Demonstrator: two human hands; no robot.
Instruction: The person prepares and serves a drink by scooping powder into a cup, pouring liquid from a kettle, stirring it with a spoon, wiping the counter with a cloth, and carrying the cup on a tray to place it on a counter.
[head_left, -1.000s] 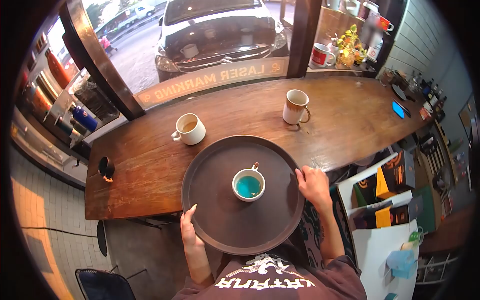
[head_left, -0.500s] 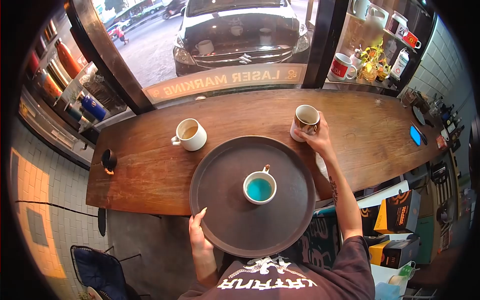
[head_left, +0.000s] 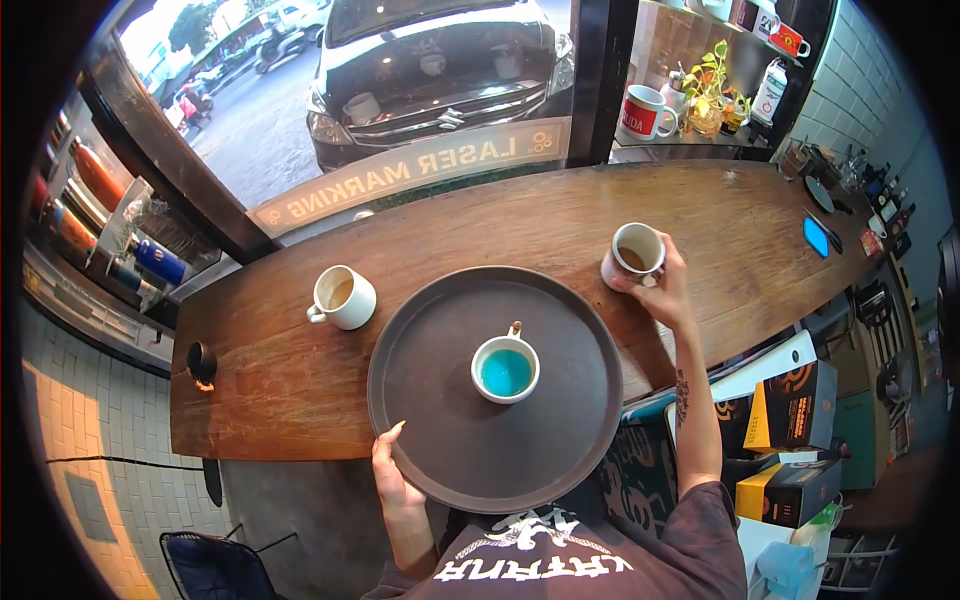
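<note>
My left hand grips the lower left rim of a round dark tray, its thumb over the edge. On the tray stands a white cup with bright blue liquid, its handle pointing away from me. My right hand is wrapped round a light-coloured mug beyond the tray's upper right edge. Something brown shows inside that mug; whether its base touches the wood cannot be made out. To the left of the tray, a white mug with a little brown liquid stands on the wooden table.
A small black cup sits at the left end of the wooden table. A phone lies far right. Boxes are stacked below the table's right side. A dark chair stands at lower left. A window faces a parked car.
My view has turned slightly to the right. The mug in my right hand has moved right, away from the tray, and its inside shows more. My left hand still holds the tray.
</note>
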